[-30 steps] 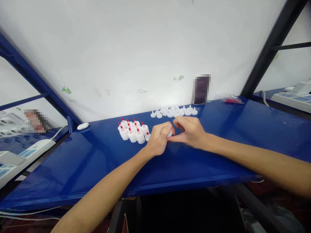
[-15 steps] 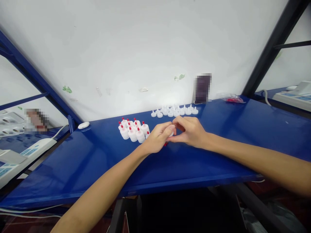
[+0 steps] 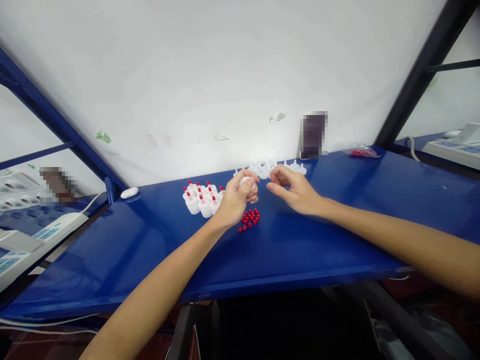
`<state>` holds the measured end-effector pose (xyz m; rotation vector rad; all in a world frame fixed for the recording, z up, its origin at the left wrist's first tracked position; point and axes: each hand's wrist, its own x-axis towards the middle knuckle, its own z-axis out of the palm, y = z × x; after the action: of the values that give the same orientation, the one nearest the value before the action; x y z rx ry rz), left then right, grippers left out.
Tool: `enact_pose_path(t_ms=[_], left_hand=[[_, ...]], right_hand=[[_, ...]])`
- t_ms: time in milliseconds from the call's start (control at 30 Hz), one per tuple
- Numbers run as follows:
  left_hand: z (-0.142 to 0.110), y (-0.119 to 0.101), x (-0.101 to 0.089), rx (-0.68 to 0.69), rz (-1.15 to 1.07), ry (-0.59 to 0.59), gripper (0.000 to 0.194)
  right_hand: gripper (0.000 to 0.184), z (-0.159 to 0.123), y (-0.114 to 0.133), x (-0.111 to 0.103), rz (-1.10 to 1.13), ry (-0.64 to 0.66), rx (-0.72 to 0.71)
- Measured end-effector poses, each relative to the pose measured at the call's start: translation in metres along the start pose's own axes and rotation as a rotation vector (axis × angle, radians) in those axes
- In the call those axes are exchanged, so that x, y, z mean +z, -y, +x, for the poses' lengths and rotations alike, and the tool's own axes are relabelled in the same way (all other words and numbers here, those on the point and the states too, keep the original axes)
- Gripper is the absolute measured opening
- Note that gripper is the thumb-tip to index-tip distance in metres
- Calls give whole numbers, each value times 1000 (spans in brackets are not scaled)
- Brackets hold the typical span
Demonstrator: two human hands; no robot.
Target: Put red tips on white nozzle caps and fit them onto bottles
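Fingers point(image 3: 250, 173) of the left hand point(image 3: 233, 202) clamped around a white piece point(image 3: 245, 179); right hand point(image 3: 298, 192) curled, tips slightly apart.

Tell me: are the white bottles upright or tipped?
Upright: the white bottles point their red tips up, bases on the blue table.

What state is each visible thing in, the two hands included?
Left hand: closed around a white piece.
Right hand: curled, seemingly empty.
White bottles: upright, red tips on.
White nozzle tops: standing, tips up, uncapped.
Small red caps: loose, clustered.
Plastic bag: lying, closure unclear.
White oval case: lying, seemingly shut.
Dark pixelated object: upright.
Power strip: power unclear.
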<state>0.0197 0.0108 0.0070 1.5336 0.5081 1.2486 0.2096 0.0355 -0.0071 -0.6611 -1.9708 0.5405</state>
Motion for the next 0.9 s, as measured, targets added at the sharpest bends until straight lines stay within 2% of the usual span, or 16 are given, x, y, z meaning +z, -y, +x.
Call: enact_pose_path(t_ms=[167,400,667,800,900], left_hand=[[0,1,-1,43,-9,2,43],[-1,-8,-5,153,-20,-57,39],[-1,-12,-6,141,29,-93,40],[-2,-15,-10,182,188,-77,38],[-5,-24,-14,218,515,-39,30]], right_hand=[[22,0,2,-1,0,56,-7],[19,-2,-1,-2,-62,111,-22],[18,-3,0,-2,-119,149,-42],[17,-3,2,-3,-186,167,-63],[16,-4,3,-3,-245,200,-97]])
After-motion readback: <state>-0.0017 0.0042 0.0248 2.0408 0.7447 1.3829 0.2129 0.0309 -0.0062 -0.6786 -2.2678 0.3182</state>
